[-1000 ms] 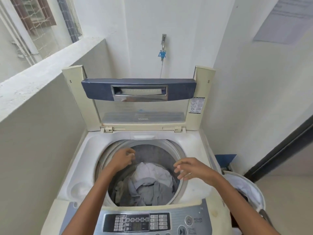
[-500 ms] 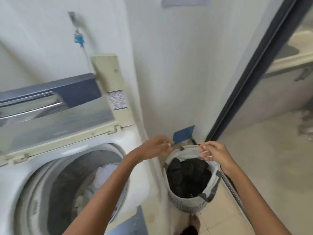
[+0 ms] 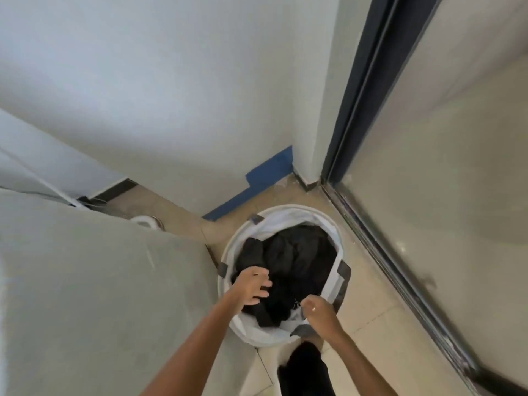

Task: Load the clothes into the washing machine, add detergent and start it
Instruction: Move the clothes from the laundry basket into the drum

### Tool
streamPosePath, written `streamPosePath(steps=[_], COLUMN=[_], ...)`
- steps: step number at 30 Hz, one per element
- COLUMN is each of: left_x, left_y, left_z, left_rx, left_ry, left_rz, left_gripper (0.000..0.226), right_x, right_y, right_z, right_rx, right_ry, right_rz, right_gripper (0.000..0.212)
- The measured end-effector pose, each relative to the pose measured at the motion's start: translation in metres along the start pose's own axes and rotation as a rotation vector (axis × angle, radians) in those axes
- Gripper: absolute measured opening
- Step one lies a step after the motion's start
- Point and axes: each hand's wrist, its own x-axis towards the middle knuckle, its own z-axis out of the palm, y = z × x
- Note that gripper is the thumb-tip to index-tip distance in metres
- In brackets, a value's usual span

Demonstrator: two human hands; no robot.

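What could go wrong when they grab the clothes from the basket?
The dark clothes lie in one tangled heap, so the left hand, open above them, might lift a piece that drags others onto the tiled floor. The laundry basket looks soft; a hard tug could tip it, with only the right hand at its near rim to steady it.

Single head-worn wide-angle view, steeply down, close over the laundry basket (image 3: 285, 217) on the floor (image 3: 371, 310).

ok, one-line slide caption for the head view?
Left hand reaches for dark clothes in the white laundry basket; right hand at its rim.
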Motion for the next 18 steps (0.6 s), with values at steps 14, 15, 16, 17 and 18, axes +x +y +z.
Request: streamPosePath(steps=[14,15,16,17,18], left_x=[0.212,0.210,0.206,0.199,0.193], left_y=[-0.086,-0.087,-0.089,-0.089,-0.091], left_z=[0.029,0.028,0.027,0.026,0.025], left_rx=[0.223,0.201,0.178,0.163,0.149], left_ry=[0.223,0.240,0.273,0.319,0.365], left_rz=[0.147,0.154,0.160,0.170,0.182], left_gripper=[0.068,0.064,0.059,0.054,0.049], right_x=[0.238,0.241,0.241,0.237,0.227], right_y=[0.024,0.034,0.042,0.047,0.046], right_z=[0.017,0.017,0.017,0.019,0.020], right_rx=[-0.670,-0.622,-0.520,-0.381,-0.213], right_ry=[-0.011,-0.044,-0.030,-0.001,0.005], right_rz=[-0.001,0.033,0.038,0.025,0.020], right_gripper=[0.067,0.051,0.040,0.033,0.023])
